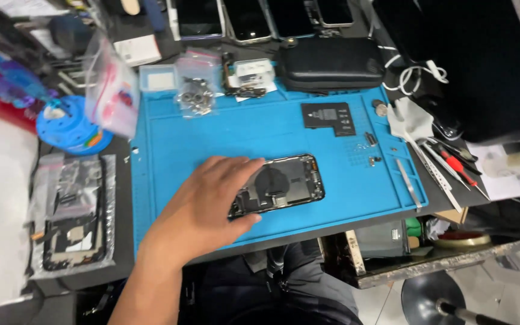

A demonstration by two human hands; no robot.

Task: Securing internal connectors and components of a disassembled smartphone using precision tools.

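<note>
pinning the opened phone (pixel 284 185) to the blue repair mat (pixel 170 141) with my left hand (pixel 212 201), fingers spread flat over its left end, thumb curled under the near edge, gripping nothing else. my right hand isn't in view. to the far left a bagged phone frame (pixel 73 213) sits clear of me. the phone lies mid-mat, near the front edge, its insides bare; i judge a sliding palm could snag a flex cable. further right, loose screws (pixel 373 160) and tweezers (pixel 408 182) lie close, so a nudge might scatter them.
</note>
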